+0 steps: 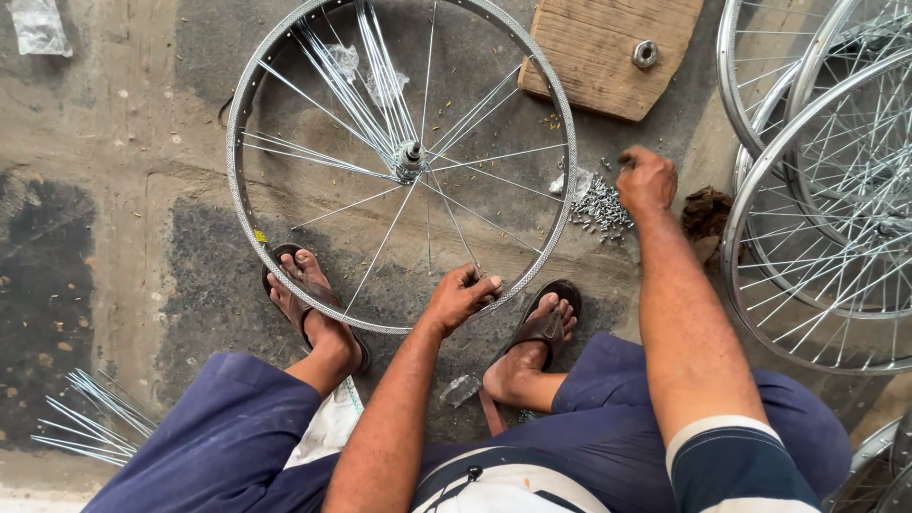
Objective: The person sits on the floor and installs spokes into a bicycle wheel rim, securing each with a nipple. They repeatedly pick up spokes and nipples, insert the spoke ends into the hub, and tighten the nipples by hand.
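A silver bicycle wheel rim lies flat on the concrete floor, with several spokes fanning from its hub. My left hand grips a spoke where it meets the near edge of the rim. My right hand is closed just beyond the rim's right side, over a pile of small metal spoke nipples; its fingertips seem pinched on something tiny. Both my sandalled feet rest against the rim's near edge.
Finished spoked wheels are stacked at the right. A wooden board with a metal nut lies at the top. Loose spokes lie at the lower left. A plastic bag sits at the top left.
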